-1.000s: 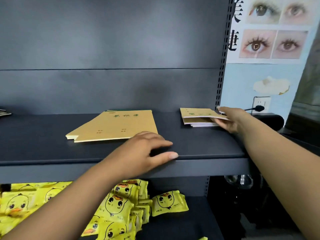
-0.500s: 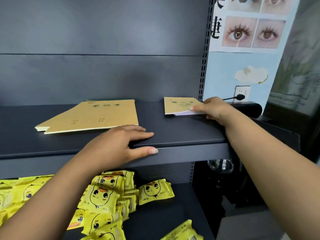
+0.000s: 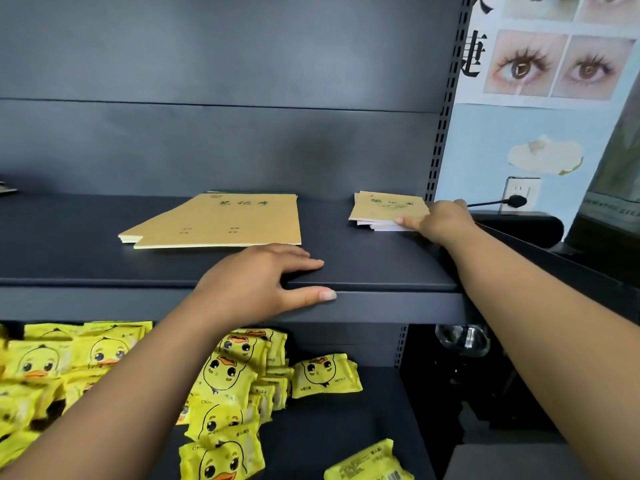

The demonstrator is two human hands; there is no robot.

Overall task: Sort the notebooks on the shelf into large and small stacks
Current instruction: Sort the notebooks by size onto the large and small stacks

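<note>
A dark grey metal shelf (image 3: 363,271) runs across the view, with a flat top, a folded front lip and a matching grey back panel (image 3: 225,98) rising behind it. At the shelf's right end stands a perforated upright post (image 3: 446,109).

Right of that post hangs a poster (image 3: 550,57) with close-up photos of eyes with long lashes and large black Chinese characters, cut off at its edge and not readable in full. Below the poster, on a pale blue wall, is a white socket (image 3: 523,194) with a black plug (image 3: 516,201) in it.

On the shelf, left of centre, lies the large stack (image 3: 221,221) of tan notebooks, fanned slightly at its left corner; green characters are printed near the far edge of the top cover, too small to read surely. Near the shelf's right end, well apart from it, lies the small stack (image 3: 388,211) of tan notebooks, with the same kind of green print and white page edges showing at the front.

The right hand (image 3: 440,220) rests against the small stack's right front corner, fingertips touching the page edges; whether it pinches them I cannot tell. The left hand (image 3: 263,284) lies spread on the shelf's front edge, just in front of the large stack, fingers straight on top and thumb along the lip, holding nothing.

Below the shelf, a lower tier holds a heap of yellow packets (image 3: 225,375) printed with a cartoon duck face; small lettering on them is blurred.
</note>
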